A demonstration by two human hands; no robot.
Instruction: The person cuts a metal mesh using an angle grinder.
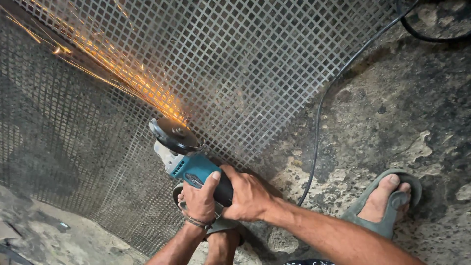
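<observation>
Floor: rough, stained concrete, a black cable trailing across it. On it: perforated metal sheet with square holes, lying flat. Our left hand and right hand both clench the teal angle grinder; its disc meets the sheet and throws sparks up and left. Step, as we judge it: mid-cut or grinding; which one is hard to tell. Next calls for steady two-handed pressure. Sandalled foot stands near.

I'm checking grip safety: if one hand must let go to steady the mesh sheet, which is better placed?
Probably the left hand: it grips the grinder nearer the mesh sheet, while the right hand holds the rear handle.
</observation>
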